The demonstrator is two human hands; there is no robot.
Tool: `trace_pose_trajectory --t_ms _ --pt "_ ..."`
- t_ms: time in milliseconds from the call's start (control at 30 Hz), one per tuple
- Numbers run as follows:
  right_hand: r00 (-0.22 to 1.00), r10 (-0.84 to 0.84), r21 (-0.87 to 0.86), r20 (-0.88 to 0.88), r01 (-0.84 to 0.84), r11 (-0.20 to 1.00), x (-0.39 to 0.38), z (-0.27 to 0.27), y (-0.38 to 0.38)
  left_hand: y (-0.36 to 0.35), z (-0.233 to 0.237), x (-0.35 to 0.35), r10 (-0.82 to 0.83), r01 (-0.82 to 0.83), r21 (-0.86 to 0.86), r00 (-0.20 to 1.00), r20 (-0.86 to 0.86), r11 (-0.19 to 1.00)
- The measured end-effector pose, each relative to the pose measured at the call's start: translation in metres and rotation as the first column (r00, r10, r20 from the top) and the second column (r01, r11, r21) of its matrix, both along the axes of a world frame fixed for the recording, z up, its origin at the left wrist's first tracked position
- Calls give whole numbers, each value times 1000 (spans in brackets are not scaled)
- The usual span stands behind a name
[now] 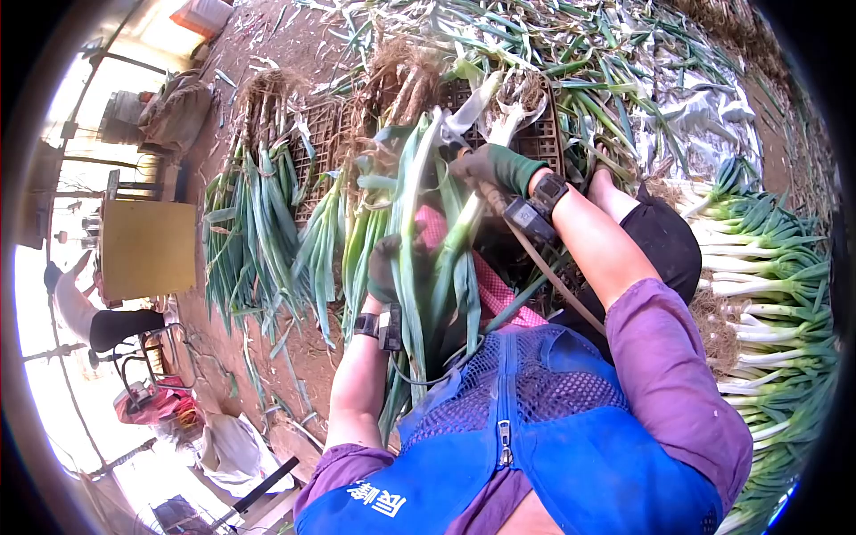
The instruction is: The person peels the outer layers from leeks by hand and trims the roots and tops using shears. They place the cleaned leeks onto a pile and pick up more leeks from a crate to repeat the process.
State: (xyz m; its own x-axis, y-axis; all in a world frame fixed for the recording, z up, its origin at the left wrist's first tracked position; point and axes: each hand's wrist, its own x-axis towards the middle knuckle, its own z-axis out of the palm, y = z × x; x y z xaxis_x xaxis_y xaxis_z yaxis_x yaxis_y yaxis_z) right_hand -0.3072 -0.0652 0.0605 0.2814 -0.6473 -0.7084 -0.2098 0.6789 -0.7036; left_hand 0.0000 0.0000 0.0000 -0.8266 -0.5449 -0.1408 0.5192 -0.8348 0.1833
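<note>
My left hand (385,267), in a dark glove, is closed around leeks (412,259) held upright in front of my chest. Their pale ends (473,102) point away from me, over a brown plastic crate (544,134). My right hand (501,168), in a green and dark glove, is wrapped around a hose with a nozzle (453,141), just beside the pale stems. The hose (571,290) runs back toward my lap. The left fingers are partly hidden by leaves, and the nozzle tip is blurred.
Untrimmed leeks with rooty ends (259,178) lie across the crates to the left. Cleaned white leeks (758,294) are stacked at right. Leaf scraps (571,45) cover the ground ahead. Another person (89,308) is at far left, near a yellow panel (150,250).
</note>
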Motion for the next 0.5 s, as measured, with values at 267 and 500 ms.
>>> trace_pose_trajectory --t_ms 267,500 --pt "999 -34 -211 1 33 977 -3 27 55 5 41 -21 132 -118 -60 831 540 991" --pt "957 -287 -244 34 287 926 -43 59 148 10 107 -69 344 136 -474 522 781 870"
